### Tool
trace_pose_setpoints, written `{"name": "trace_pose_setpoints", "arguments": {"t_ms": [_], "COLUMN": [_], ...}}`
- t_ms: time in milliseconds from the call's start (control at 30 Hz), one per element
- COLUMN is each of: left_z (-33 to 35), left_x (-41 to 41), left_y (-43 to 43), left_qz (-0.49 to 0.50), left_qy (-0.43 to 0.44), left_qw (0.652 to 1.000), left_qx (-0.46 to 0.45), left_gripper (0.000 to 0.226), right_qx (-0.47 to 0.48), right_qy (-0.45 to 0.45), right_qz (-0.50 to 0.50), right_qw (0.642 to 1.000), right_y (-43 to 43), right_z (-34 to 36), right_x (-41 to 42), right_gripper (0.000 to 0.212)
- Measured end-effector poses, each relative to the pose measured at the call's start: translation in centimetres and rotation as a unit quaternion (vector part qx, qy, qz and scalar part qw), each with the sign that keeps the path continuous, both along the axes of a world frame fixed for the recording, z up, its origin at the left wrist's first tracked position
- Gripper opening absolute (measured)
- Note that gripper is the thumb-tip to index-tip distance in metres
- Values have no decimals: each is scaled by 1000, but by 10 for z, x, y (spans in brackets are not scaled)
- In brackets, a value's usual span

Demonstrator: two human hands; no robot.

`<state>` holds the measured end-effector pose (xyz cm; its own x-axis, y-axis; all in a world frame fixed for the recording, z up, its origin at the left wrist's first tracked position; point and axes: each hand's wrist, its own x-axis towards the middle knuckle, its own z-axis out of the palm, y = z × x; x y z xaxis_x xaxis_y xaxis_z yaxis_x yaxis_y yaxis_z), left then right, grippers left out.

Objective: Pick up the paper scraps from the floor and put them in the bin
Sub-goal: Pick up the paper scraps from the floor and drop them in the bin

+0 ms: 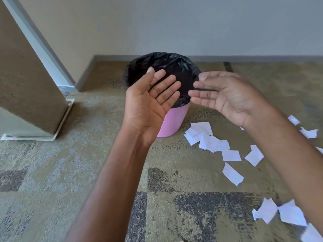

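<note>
Head view: my left hand [150, 103] and right hand [227, 98] are both spread flat and empty, hovering over the pink plastic bin with black liner [173, 123]. The white torn paper scraps [207, 138] trail across the patterned carpet [87, 163] from the bin base toward 5 o'clock (right hand nearer, so I'd lead with it).

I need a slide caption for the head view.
Open left hand and right hand over the pink bin; paper scraps lie on the carpet.
</note>
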<state>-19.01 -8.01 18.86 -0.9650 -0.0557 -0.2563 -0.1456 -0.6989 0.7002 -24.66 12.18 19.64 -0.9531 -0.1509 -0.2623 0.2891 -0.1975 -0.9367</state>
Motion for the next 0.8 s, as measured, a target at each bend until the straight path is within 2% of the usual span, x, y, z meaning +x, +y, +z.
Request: {"name": "trace_pose_setpoints", "arguments": {"t_ms": [233,400,533,600,667,733,800], "left_z": [-35,-82,-125,-149,-178,-209,-235], "left_x": [11,9,14,18,23,27,31], "left_y": [65,121,164,185,201,215,224], "left_qz": [-101,-175,-234,-259,-285,-314,-346], "left_qy": [-14,-66,-90,-78,-24,60,125], "left_qw": [995,975,939,909,864,778,692], "left_qx": [-22,-118,-237,-317,-415,-541,-622], "left_gripper": [44,35,22,14,15,27,43], "right_qx": [42,57,77,97,123,147,168], "right_qy": [-33,-71,-100,-119,-138,-155,-173], "right_qz": [-43,-110,-153,-173,-177,-172,-174], "right_qw": [998,990,980,973,967,962,955], "right_y": [81,146,192,210,226,241,254], "right_z": [-28,-53,-80,-95,-111,-128,-144], "right_x": [30,58,87,103,120,137,153], "right_gripper": [24,32,30,27,23,20,19]}}
